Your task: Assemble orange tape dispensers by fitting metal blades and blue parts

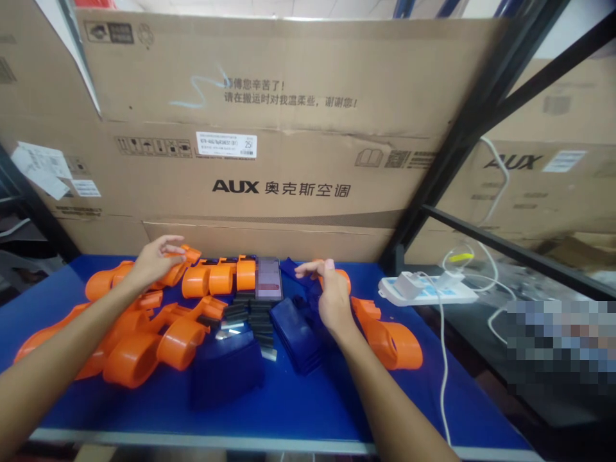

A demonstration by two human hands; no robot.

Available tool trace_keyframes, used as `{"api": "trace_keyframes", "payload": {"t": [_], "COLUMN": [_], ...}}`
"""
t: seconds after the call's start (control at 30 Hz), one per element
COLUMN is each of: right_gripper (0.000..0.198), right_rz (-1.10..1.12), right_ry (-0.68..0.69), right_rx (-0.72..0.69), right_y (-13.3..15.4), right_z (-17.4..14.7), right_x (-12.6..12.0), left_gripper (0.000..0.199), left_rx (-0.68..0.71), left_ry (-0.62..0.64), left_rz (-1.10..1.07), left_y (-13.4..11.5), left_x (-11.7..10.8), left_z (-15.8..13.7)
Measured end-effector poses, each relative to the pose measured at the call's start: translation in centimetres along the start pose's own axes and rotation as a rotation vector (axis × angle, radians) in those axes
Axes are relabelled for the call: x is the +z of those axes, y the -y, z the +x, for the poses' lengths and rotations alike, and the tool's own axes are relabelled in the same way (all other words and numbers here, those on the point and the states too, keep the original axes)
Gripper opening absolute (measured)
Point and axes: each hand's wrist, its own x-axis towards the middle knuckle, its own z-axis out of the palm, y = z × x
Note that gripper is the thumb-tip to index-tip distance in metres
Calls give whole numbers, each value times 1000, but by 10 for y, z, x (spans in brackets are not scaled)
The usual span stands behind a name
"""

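Note:
My left hand (158, 260) is held over the back left of the blue table, fingers apart and nothing visibly held. It is close to several orange plastic pieces with round rings (196, 282), which look like tape dispenser bodies; whether it touches one I cannot tell. My right hand (333, 298) has its thumb raised and its fingers reaching left, apart, above dark blue folded sheets (296, 333). Behind it an orange ring (343, 280) is partly hidden. Another orange piece (404, 345) lies to its right. Small black strips (260, 321) are stacked between the hands.
A phone-like screen (268, 280) leans at the table's back. Another blue stack (228, 369) lies near the front. At the right are a white power strip (428, 290) and its cable (443, 378). A large carton (283, 141) walls off the back, beside a black metal frame (447, 135).

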Motion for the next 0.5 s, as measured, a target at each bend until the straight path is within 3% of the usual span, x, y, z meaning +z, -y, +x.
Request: {"api": "trace_keyframes", "payload": {"t": [0.13,0.2,0.37,0.5], "right_gripper": [55,44,42,35], "right_rz": [25,65,257,338], "right_ry": [24,75,277,250], "right_rx": [-8,6,148,309], "right_y": [-4,-6,-7,-8], "right_z": [0,0,-2,-2], "right_x": [2,4,9,9], "left_gripper": [40,41,44,46], "left_rx": [135,214,184,145], "left_ry": [-75,-37,283,453], "left_rz": [14,-41,-348,-514], "left_y": [-36,-59,-100,-100], "left_x": [12,28,90,126], "left_z": [-7,-24,-91,-116]}}
